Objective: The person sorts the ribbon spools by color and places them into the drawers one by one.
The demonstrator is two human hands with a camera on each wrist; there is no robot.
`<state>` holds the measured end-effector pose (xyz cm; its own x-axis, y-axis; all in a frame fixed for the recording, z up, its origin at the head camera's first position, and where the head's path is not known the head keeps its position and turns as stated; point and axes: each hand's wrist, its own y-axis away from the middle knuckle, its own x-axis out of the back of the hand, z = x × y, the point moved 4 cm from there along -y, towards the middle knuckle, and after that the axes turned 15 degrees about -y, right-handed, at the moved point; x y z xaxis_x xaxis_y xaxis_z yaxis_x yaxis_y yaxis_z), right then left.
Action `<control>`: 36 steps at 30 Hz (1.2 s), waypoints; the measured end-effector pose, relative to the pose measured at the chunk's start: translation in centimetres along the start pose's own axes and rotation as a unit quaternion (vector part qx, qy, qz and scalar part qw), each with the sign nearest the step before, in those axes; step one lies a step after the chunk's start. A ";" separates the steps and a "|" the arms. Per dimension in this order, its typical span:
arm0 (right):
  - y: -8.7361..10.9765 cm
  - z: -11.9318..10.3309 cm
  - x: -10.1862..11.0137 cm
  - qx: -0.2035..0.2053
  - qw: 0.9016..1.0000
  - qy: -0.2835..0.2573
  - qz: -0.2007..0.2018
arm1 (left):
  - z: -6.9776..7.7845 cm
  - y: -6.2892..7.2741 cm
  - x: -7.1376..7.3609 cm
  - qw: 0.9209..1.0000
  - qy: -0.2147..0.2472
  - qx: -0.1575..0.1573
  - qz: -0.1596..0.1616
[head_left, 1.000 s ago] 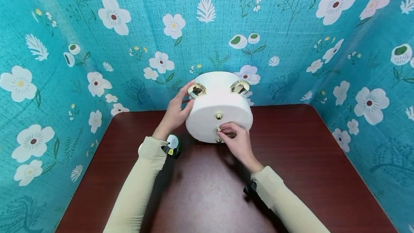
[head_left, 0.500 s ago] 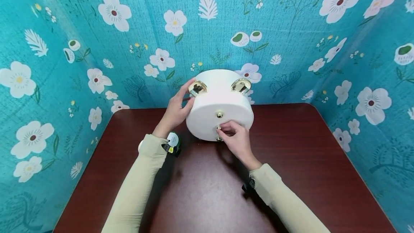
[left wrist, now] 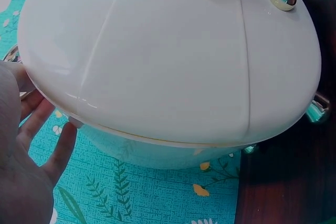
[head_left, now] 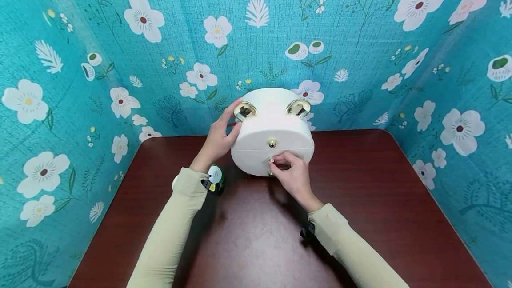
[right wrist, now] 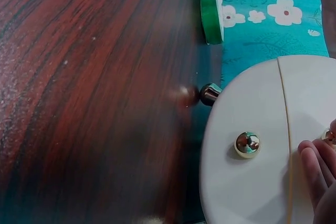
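Observation:
A white rounded drawer box [head_left: 256, 134] stands at the back of the table, with gold ear-like rounds on top and gold knobs down its front. With thumb and fingertips, my right hand [head_left: 296, 177] pinches the middle knob [head_left: 271, 161]. My left hand [head_left: 219, 138] grips the box's left side beside the gold ear [head_left: 246, 110]; in the left wrist view its fingers reach around the edge. Above the right hand sits the upper knob [head_left: 272, 144]. The lower knob [right wrist: 247, 144] shows fully in the right wrist view, across a seam from the right fingers.
A dark red-brown table [head_left: 248, 234] extends in front of the box. Left of it, a green and white round item [head_left: 215, 174] lies partly behind the left wrist. Teal floral cloth [head_left: 256, 48] surrounds the table at the back and sides. Small gold feet [right wrist: 210, 94] support the box.
A thin seam line now shows across the box's front below the upper knob, where the face looked unbroken before. Both hands keep their holds, almost unmoved.

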<state>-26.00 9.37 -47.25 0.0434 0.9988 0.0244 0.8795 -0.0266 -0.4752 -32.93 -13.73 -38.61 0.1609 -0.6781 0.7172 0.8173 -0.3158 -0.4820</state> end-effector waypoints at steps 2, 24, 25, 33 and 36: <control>0.1 -0.1 0.0 0.003 1.000 0.001 0.000 | 0.0 0.0 0.0 1.000 0.001 0.001 -0.001; 1.1 -0.9 0.2 0.017 1.000 0.016 -0.011 | 0.1 0.0 0.3 1.000 -0.005 0.002 -0.011; 1.2 -0.9 0.1 0.019 1.000 0.015 -0.011 | 0.0 -0.1 0.3 1.000 -0.005 0.001 -0.010; 1.6 -1.3 0.4 0.023 0.999 0.018 -0.015 | 0.0 0.0 0.2 1.000 -0.007 0.003 -0.009; 1.8 -1.6 0.6 0.022 0.999 0.021 -0.017 | 0.1 -0.1 0.1 1.000 -0.009 0.003 -0.008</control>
<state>-23.64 9.82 -46.73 0.0354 0.9963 0.0780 0.8595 0.0095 -0.5111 -32.94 -13.69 -38.42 0.1578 -0.6604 0.7342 0.8231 -0.3227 -0.4672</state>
